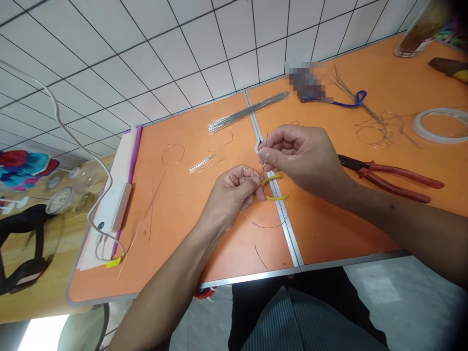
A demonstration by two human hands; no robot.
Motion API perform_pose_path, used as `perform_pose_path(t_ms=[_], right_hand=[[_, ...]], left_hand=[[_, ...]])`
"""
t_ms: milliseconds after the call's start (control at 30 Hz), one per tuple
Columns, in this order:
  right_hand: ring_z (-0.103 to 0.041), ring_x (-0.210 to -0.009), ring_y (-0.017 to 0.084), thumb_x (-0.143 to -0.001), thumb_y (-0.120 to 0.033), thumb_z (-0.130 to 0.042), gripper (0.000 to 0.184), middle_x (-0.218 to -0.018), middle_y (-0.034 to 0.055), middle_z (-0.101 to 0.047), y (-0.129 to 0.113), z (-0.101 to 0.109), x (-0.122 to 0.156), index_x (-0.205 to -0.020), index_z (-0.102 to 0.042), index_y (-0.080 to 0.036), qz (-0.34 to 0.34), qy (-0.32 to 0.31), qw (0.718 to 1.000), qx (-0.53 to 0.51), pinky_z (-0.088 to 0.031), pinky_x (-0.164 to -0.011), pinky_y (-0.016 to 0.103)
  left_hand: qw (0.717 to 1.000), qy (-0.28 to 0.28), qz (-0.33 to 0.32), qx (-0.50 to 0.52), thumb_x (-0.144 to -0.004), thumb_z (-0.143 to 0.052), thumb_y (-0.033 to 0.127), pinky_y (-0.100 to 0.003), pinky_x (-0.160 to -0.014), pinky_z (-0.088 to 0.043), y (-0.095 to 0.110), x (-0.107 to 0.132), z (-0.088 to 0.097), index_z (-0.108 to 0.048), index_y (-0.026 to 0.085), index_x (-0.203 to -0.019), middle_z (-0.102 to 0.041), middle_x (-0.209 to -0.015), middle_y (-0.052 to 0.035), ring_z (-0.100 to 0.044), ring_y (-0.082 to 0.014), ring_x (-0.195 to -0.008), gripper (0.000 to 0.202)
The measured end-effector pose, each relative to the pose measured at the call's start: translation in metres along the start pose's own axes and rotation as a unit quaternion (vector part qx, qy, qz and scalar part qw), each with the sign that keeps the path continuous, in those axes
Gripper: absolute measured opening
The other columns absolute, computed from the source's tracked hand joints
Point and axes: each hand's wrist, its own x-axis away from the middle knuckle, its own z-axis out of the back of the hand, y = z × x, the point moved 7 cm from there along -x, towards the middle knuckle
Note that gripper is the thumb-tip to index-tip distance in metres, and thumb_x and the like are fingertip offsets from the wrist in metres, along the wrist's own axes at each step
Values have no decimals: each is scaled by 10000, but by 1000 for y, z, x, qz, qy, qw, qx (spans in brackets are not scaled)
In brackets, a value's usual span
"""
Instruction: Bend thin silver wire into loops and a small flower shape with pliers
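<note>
My left hand is closed in a pinch on a thin wire loop over the middle of the orange table. My right hand is just above and to the right, its fingers pinched on the upright end of the same thin wire. A small yellow-handled tool lies on the table under both hands, partly hidden by my left fingers. A curved wire rests on the table below them.
Red-handled pliers lie right of my right hand. A bundle of straight wires, a wire ring, tangled wire loops, a tape roll and a white power pack with cable sit around. A jar stands far right.
</note>
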Motion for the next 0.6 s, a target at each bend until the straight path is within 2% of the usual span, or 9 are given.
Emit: perform_pose_path(t_ms=[267,600], right_hand=[[-720,-638,134,-914,-157,-804,137,-733,-28,-737,-4,0,1,-827,-719,-221,1,4,1000,-1,-601,-628,270],[-722,-639,140,-915,-162,-789,116,-717,-21,-743,-5,2,1,-832,-731,-219,-5,8,1000,6,-610,-628,273]], left_hand=[[1000,2,-7,8,-886,-749,252,-208,-434,-191,1,1,-1,-608,179,-773,-672,-585,-1,-302,-31,-419,195],[1000,19,-17,-5,-912,-760,273,-229,-432,-186,-2,-1,3,-726,175,-849,-693,-613,-16,-299,-38,-421,122]])
